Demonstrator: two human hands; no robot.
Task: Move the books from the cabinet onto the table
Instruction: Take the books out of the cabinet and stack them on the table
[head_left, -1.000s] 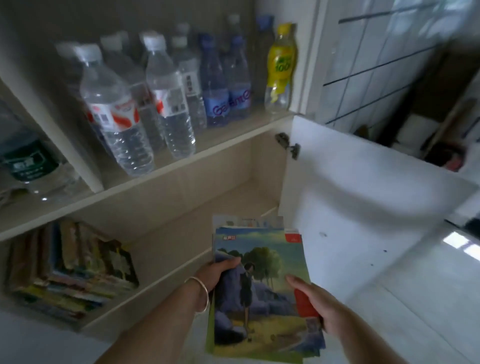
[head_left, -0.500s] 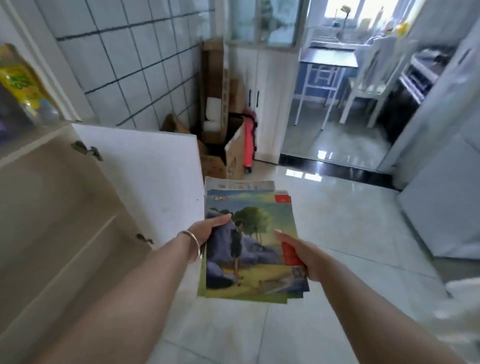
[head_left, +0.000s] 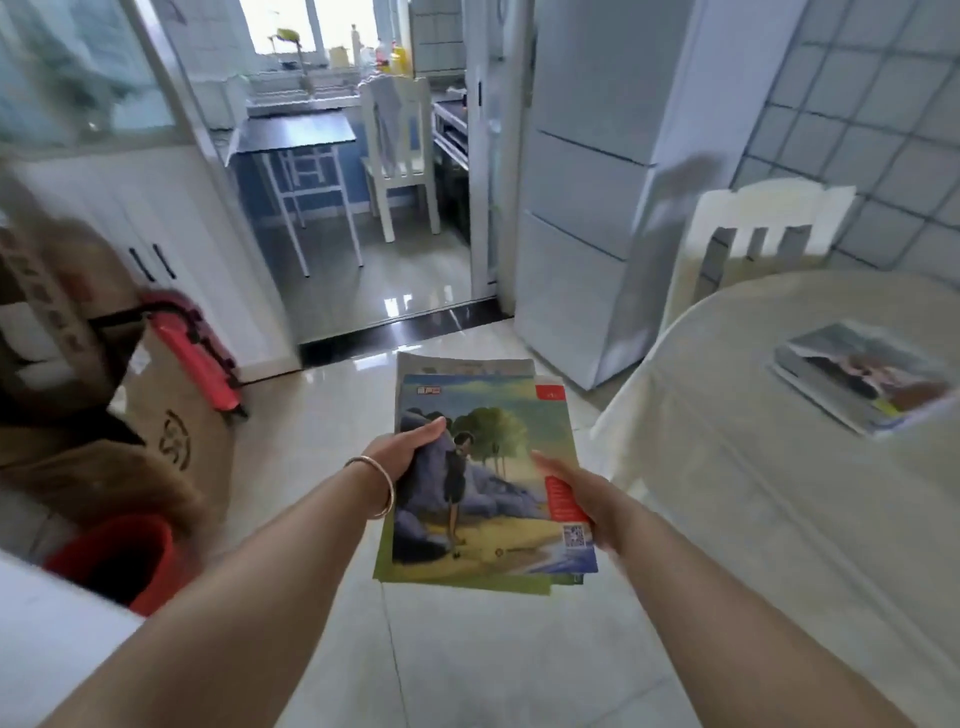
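Observation:
A small stack of thin books hangs flat over the floor; its top cover shows a figure beside rocks and a tree. My left hand grips the stack's left edge, thumb on the cover. My right hand holds the right edge by its red strip. To the right stands a round table under a pale cloth, with another pile of books lying on it. The cabinet is out of view.
A white chair stands behind the table and a tall fridge beside it. Cardboard boxes, a red folded cart and a red bucket crowd the left. Ahead, a doorway opens onto a kitchen.
The view has swung right, away from the cabinet and its open door, and the table has come into sight. Both hands still carry the stack the same way.

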